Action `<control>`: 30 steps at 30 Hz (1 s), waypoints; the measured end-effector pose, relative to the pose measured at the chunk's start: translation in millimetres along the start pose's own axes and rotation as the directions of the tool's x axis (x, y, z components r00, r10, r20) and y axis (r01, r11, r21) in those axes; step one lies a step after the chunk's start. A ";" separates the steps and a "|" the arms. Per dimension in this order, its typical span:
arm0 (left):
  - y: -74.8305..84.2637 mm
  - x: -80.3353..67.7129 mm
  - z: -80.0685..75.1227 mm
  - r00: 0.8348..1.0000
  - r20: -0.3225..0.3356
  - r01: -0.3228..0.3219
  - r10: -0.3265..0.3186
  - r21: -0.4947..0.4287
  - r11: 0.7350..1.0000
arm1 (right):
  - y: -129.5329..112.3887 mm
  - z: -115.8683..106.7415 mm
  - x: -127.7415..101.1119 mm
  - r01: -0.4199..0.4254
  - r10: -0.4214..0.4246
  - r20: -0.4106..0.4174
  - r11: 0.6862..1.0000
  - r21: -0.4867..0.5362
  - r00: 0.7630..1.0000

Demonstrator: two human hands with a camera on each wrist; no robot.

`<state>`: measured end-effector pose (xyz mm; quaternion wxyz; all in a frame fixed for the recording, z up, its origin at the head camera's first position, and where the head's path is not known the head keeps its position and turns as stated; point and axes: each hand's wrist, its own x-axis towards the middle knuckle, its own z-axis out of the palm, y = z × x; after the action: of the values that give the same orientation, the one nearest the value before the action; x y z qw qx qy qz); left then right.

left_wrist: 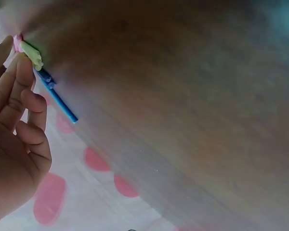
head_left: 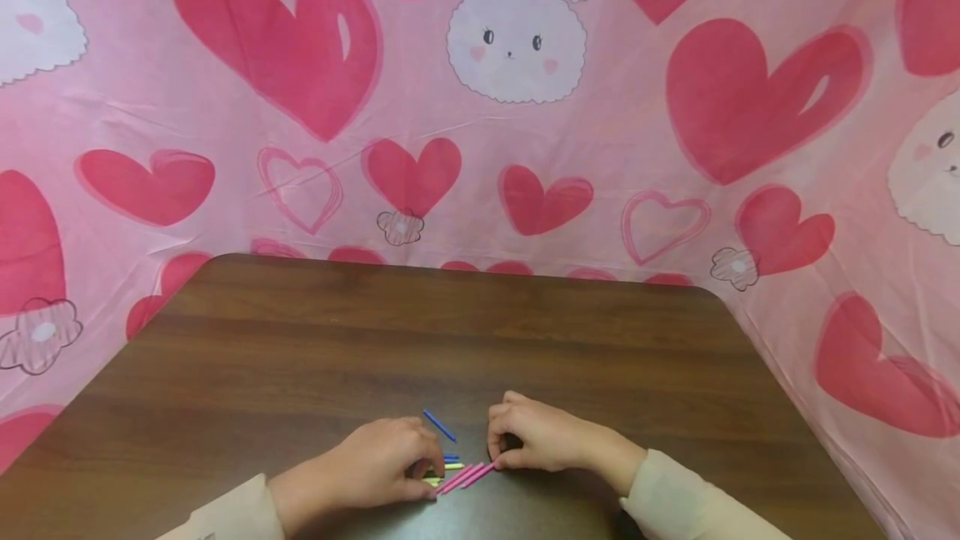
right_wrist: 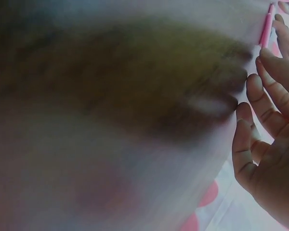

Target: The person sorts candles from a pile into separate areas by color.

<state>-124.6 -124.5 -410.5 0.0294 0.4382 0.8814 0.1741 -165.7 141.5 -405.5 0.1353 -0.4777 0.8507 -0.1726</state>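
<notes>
Head view, lone blue stick [head_left: 438,425], wrists blurred

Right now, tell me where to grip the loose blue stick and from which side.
Pinch the blue stick at its middle, from above. It lies flat on the table, apart from both hands, slanting away from the left hand, so its long sides are free.

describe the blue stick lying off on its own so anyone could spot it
On the brown table, look near the front edge, where the left hand and right hand meet over a small bunch of sticks. Just behind that bunch lies the blue stick, slanted and alone, touching no other stick.
</notes>
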 end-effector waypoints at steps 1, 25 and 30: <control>0.4 0.6 0.0 1.000 0.003 0.001 -0.001 0.002 1.000 | 0.3 -0.3 -0.6 0.006 -0.006 -0.001 1.000 0.003 1.000; 5.5 11.9 2.1 0.999 0.051 0.016 -0.018 0.047 0.999 | 6.8 -4.7 -8.0 -0.017 0.020 -0.047 0.998 0.066 0.999; 5.0 13.9 3.0 0.999 0.050 0.015 -0.016 0.018 1.000 | 9.9 -7.4 -9.6 -0.004 0.011 -0.079 0.996 0.091 0.997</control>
<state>-128.6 -110.0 -410.2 0.0492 0.4357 0.8853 0.1550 -171.3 155.7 -402.4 0.1237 -0.4608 0.8483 -0.2295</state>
